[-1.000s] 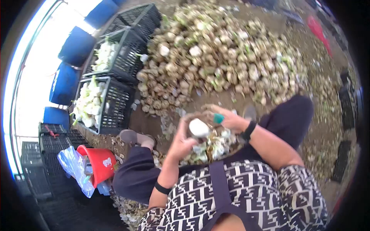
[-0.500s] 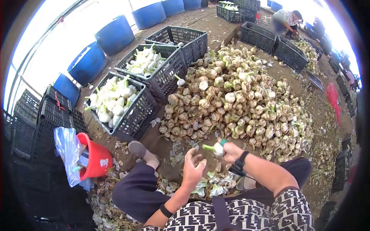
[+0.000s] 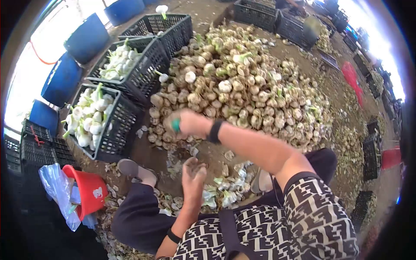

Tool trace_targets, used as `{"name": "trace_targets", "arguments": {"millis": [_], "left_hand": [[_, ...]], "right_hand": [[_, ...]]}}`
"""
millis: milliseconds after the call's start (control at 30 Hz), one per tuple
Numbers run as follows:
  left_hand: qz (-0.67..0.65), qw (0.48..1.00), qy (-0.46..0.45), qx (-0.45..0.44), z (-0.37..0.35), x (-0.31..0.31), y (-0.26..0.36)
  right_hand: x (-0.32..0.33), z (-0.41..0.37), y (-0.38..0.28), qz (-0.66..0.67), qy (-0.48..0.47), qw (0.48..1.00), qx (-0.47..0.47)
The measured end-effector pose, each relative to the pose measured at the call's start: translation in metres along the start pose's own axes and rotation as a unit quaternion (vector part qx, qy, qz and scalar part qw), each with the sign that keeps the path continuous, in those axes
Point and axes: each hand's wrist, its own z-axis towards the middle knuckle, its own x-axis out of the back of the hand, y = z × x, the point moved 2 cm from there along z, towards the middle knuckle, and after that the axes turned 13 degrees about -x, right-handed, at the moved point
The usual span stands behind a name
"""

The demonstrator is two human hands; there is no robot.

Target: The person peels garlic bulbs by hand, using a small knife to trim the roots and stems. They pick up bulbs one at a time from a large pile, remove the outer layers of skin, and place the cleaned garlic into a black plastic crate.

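Observation:
My right hand (image 3: 187, 123) reaches left over the near edge of a heap of unpeeled garlic bulbs (image 3: 260, 93). Motion smears its fingers, and a small green band (image 3: 175, 125) shows at them. A trimmed white garlic bulb (image 3: 162, 10) with a green stem appears in mid-air over the far black crate (image 3: 180, 31), apart from my hand. My left hand (image 3: 193, 180) is held low before my lap, palm up, its fingers loosely curled and apart with nothing seen in them. Beneath it lie loose garlic skins and leaves (image 3: 227, 195).
At left, a near crate (image 3: 123, 130) and a middle crate (image 3: 151, 65) hold trimmed white garlic. A red bucket (image 3: 93, 195) with a plastic bag (image 3: 56, 190) stands by my left foot. Blue tubs (image 3: 63, 78) line the left. More crates (image 3: 255, 16) stand beyond the heap.
My right hand has swung left and away from my body, and the white garlic bulb it held has left it. My left hand has stayed near my lap. The view has shifted.

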Motion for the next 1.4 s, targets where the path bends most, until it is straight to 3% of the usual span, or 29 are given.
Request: {"name": "trace_targets", "arguments": {"millis": [33, 67, 100, 133, 200, 300, 400, 467, 533, 600, 667, 733, 800, 867, 933, 1000, 1033, 1067, 1100, 1133, 1167, 1233, 1333, 1400], "left_hand": [[-0.008, 1.000, 0.016, -0.004, 0.001, 0.004, -0.005], [-0.016, 0.999, 0.032, -0.008, 0.002, 0.007, -0.009], [-0.048, 0.998, 0.041, 0.014, 0.003, 0.010, -0.012], [-0.047, 0.998, 0.041, 0.021, 0.004, 0.010, -0.013], [-0.038, 0.995, 0.066, 0.065, 0.007, 0.008, -0.010], [-0.041, 0.992, 0.071, 0.093, 0.013, 0.008, -0.022], [-0.044, 0.990, 0.076, 0.113, 0.022, 0.012, -0.040], [-0.038, 0.987, 0.088, 0.133, 0.026, 0.012, -0.047], [-0.028, 0.985, 0.078, 0.148, 0.029, 0.009, -0.047], [-0.039, 0.983, 0.088, 0.158, 0.031, 0.007, -0.048], [-0.033, 0.982, 0.079, 0.167, 0.032, 0.005, -0.048], [-0.031, 0.982, 0.079, 0.171, 0.031, 0.005, -0.049], [-0.035, 0.980, 0.068, 0.182, 0.030, 0.002, -0.048], [-0.031, 0.982, 0.061, 0.177, 0.030, -0.003, -0.044], [-0.030, 0.984, 0.058, 0.169, 0.029, -0.005, -0.039], [-0.028, 0.984, 0.027, 0.176, 0.026, -0.009, -0.039], [-0.051, 0.982, 0.020, 0.179, 0.025, -0.009, -0.044], [-0.051, 0.982, 0.024, 0.181, 0.023, -0.009, -0.047], [-0.145, 0.971, 0.016, 0.187, 0.022, -0.013, -0.049], [-0.236, 0.953, 0.009, 0.191, 0.021, -0.017, -0.047], [-0.296, 0.936, -0.019, 0.189, 0.020, -0.020, -0.042], [-0.396, 0.896, -0.061, 0.191, 0.014, -0.024, -0.031], [-0.349, 0.923, -0.081, 0.143, 0.000, -0.023, -0.009], [-0.306, 0.940, -0.104, 0.107, -0.006, -0.023, -0.007]], "right_hand": [[-0.018, -0.040, 0.002, -0.046, 0.014, 0.986, -0.162], [-0.043, -0.050, 0.087, -0.204, 0.025, 0.979, -0.006], [-0.048, -0.085, 0.095, -0.159, -0.047, 0.965, -0.202], [-0.056, -0.113, 0.129, -0.166, -0.015, 0.966, -0.197], [-0.048, -0.155, 0.162, -0.112, -0.008, 0.926, -0.360], [-0.002, -0.167, 0.192, -0.145, 0.119, 0.917, -0.351], [0.055, -0.133, 0.188, -0.109, 0.343, 0.888, -0.288], [0.091, -0.099, 0.162, -0.122, 0.407, 0.862, -0.277], [0.116, -0.069, 0.133, -0.213, 0.491, 0.827, -0.174], [0.137, -0.039, 0.121, -0.341, 0.491, 0.791, -0.132], [0.150, -0.013, 0.117, -0.469, 0.430, 0.760, -0.134], [0.164, 0.012, 0.144, -0.624, 0.326, 0.686, -0.181], [0.172, 0.019, 0.122, -0.597, 0.234, 0.725, -0.250], [0.177, 0.015, 0.116, -0.593, 0.273, 0.729, -0.207], [0.168, -0.009, 0.100, -0.493, 0.398, 0.757, -0.161], [0.136, -0.043, 0.076, -0.292, 0.453, 0.834, -0.118], [0.110, -0.065, 0.055, -0.125, 0.433, 0.874, -0.181], [0.085, -0.089, 0.048, -0.033, 0.370, 0.916, -0.154], [0.058, -0.105, 0.051, 0.182, 0.289, 0.935, -0.098], [0.031, -0.123, 0.050, 0.200, 0.273, 0.929, -0.151], [0.007, -0.141, 0.036, 0.226, 0.243, 0.931, -0.151], [-0.030, -0.169, 0.030, 0.144, 0.231, 0.954, -0.123], [-0.046, -0.192, 0.031, 0.104, 0.254, 0.960, -0.064], [-0.035, -0.201, 0.021, -0.009, 0.214, 0.975, -0.053]]}}
